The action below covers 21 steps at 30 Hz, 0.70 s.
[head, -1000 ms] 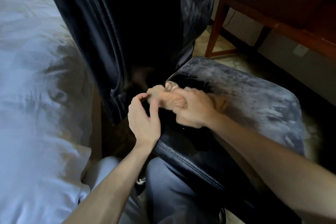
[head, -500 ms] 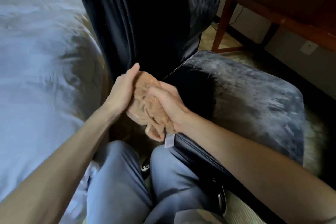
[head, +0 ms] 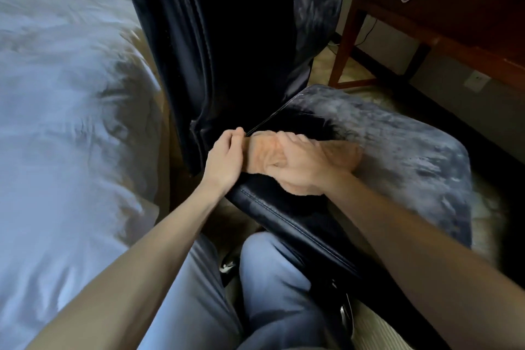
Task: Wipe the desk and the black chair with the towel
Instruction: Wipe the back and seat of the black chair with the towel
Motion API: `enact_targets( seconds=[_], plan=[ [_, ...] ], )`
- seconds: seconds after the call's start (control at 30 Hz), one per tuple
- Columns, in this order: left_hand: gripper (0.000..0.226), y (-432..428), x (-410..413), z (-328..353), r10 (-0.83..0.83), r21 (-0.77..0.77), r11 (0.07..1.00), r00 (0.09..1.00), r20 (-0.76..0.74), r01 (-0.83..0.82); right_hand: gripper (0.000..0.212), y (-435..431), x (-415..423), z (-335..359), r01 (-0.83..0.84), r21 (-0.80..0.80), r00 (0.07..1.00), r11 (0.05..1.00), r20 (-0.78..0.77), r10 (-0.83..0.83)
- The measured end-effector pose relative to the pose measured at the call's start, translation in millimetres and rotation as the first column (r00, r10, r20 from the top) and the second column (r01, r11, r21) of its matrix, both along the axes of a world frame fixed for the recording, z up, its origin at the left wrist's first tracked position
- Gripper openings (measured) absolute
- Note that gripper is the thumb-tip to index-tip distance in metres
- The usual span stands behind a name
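So here's where we're at: the towel (head: 339,150) is bunched up on the back left corner of the seat (head: 403,159) of the black chair (head: 227,37), right by the crease where the backrest (head: 255,71) starts. Our right grip (head: 301,165) lies on top of it, fingers bent over the cloth and thumb dug into the folds, pressing it down onto the seat. Our left grip (head: 224,159) sits at the towel's left edge with its fingers curled against it. We honestly can't tell if it's pinching the cloth or just touching.

The bit that matters for the next stroke, we reckon: nearly all the grey, hazy-looking seat runs off to the right and front of the towel, away from the backrest. That puts the right grip in line to drag it across. The counter (head: 443,0) is well apart, off to the far right.
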<state>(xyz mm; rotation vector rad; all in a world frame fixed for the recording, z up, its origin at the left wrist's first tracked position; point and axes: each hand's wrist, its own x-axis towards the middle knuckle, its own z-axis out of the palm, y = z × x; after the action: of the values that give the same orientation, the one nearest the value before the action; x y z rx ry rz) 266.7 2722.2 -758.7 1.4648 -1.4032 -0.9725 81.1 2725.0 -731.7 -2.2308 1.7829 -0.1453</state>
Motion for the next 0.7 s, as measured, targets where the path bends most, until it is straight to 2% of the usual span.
enact_targets(
  seconds=[0.07,0.13,0.2,0.27,0.33,0.4,0.43,0.53,0.63,0.7],
  plan=[
    [0.033,-4.2,-11.3,3.0,-0.009,-0.048,0.999,1.0,0.027,0.01,0.078,2.7,-0.9,-11.2,-0.016,-0.075,0.998,0.997,0.064,0.021],
    [0.031,-13.6,-20.5,7.5,-0.054,-0.08,0.995,0.997,0.063,0.059,0.083,3.0,-4.0,-9.7,-0.059,-0.084,0.996,0.995,0.062,0.064],
    [0.035,-26.8,-27.0,11.4,-0.148,-0.066,0.986,0.987,0.066,0.153,0.074,3.7,-5.5,-4.7,-0.095,-0.071,0.995,0.993,0.015,0.096],
    [0.047,-36.3,-29.8,11.3,-0.227,-0.026,0.973,0.974,0.013,0.228,0.055,9.5,-8.5,-1.2,-0.135,-0.052,0.99,0.989,0.027,0.137],
    [0.063,-40.6,-29.6,4.5,-0.233,-0.009,0.972,0.972,-0.034,0.233,0.04,19.6,-18.8,-0.9,-0.18,-0.031,0.983,0.983,0.023,0.18],
    [0.071,-38.3,-28.0,-2.7,-0.236,-0.062,0.97,0.972,-0.007,0.235,0.026,34.8,-35.6,-2.9,-0.192,-0.015,0.98,0.981,0.047,0.192],
    [0.072,-36.9,-28.8,-5.0,-0.245,-0.099,0.965,0.969,0.002,0.244,0.023,41.8,-46.2,-3.7,-0.179,-0.009,0.98,0.984,0.083,0.179],
    [0.07,-37.5,-29.2,-5.9,-0.227,-0.14,0.966,0.973,-0.043,0.22,0.033,55.9,-72.1,7.1,-0.11,0.067,0.985,0.992,0.138,0.1],
    [0.069,-39.4,-27.9,-8.2,-0.184,-0.158,0.974,0.976,-0.12,0.164,0.02,55.7,-87.7,33.8,-0.048,0.184,0.994,0.982,0.102,0.03],
    [0.068,-39.6,-28.0,-11.8,-0.173,-0.159,0.976,0.975,-0.14,0.15,0.023,47.6,-86.3,56.6,-0.037,0.081,0.995,0.996,0.098,0.029]
  ],
)
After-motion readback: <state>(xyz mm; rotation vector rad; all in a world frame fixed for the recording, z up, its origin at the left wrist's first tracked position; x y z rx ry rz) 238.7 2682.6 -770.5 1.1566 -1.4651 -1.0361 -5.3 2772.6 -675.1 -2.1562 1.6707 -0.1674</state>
